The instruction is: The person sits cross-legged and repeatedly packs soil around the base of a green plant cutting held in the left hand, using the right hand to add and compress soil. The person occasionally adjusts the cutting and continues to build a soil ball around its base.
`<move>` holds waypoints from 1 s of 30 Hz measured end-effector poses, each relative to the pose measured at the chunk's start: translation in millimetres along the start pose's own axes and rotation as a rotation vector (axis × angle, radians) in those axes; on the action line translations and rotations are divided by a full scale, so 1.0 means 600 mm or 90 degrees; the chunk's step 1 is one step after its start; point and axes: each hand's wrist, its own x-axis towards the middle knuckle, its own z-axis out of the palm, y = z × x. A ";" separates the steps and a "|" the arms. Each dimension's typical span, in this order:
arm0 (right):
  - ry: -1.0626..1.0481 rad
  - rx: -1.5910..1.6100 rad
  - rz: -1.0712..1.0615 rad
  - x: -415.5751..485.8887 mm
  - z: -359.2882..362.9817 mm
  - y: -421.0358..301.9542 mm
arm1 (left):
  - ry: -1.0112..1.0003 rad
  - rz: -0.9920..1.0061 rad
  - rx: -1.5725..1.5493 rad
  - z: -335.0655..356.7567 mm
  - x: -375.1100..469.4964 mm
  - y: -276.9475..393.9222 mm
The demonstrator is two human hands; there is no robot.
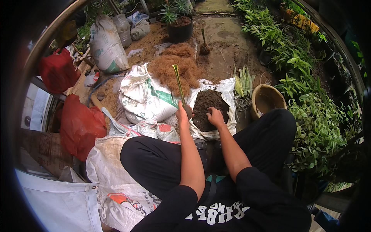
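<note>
My left hand (182,114) grips the base of a cut plant stem (177,78), which stands nearly upright, green with yellowish edges. A dark, rounded root ball (188,112) shows beside my fingers. My right hand (216,116) is over the dark soil (209,100), its fingers curled at the surface; whether they hold any soil is hidden. The soil lies in an opened white sack (231,87) before my feet. Just beyond my left hand is a heap of brown coconut fibre (176,65).
A full white sack (145,98) stands left of the soil. Dry leaves (245,79) and a round pot (268,100) lie to the right, beside leafy plants (316,130). Red plastic bags (81,124) are at left. Farther off are a similar cut plant (204,47) and a black pot (180,30).
</note>
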 end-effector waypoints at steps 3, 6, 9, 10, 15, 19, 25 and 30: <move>-0.049 -0.003 -0.017 -0.010 -0.004 -0.010 | 0.005 0.005 -0.003 0.001 0.000 -0.001; -0.149 -0.005 -0.047 -0.021 0.010 0.000 | -0.003 -0.007 -0.010 0.006 0.000 0.000; -0.176 -0.088 -0.060 -0.042 0.032 -0.004 | -0.004 -0.006 -0.009 0.005 -0.002 -0.002; -0.176 -0.103 -0.060 -0.046 0.040 -0.007 | -0.003 -0.005 -0.007 0.005 -0.001 -0.002; -0.180 -0.216 -0.083 -0.094 0.075 -0.006 | 0.001 0.000 -0.015 -0.006 0.009 -0.007; -0.168 -0.266 -0.107 -0.110 0.087 0.007 | 0.013 0.006 0.000 0.000 0.001 -0.005; -0.207 -0.285 -0.066 -0.101 0.077 0.000 | 0.008 0.010 0.006 -0.003 0.005 -0.002; -0.271 -0.092 0.031 -0.062 0.057 0.028 | -0.001 0.004 -0.012 -0.002 0.000 0.005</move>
